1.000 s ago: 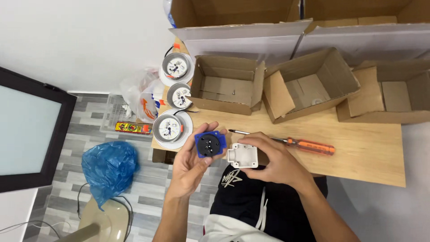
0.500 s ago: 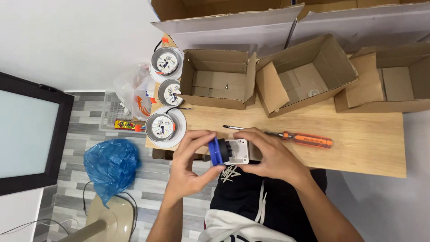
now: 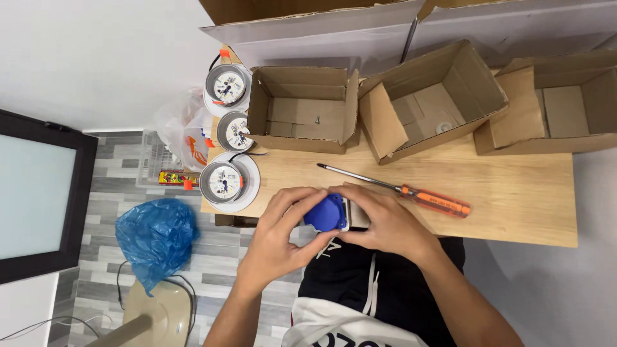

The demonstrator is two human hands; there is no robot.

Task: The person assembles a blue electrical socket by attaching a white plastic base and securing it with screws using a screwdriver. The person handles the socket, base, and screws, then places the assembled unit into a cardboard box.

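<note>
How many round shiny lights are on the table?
3, lined up at the table's left end: far light, middle light, near light by the left hand.

A home assembly workspace: wooden table, cardboard boxes, screwdriver, round light fittings, tiled floor.

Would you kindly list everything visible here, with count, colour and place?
Socket part: 1, blue, held between both hands.
White part: 1, white, behind the blue one, in the right hand.
Screwdriver: 1, orange handle, on the table by the right hand.
Round lamps: 3, silver-white, table's left end.
Boxes: 3 open, brown, back of table; more behind.
Table: 1, light wood.
Bag: 1, blue, on the floor.
Left hand: on the socket part.
Right hand: on the white part.
</note>
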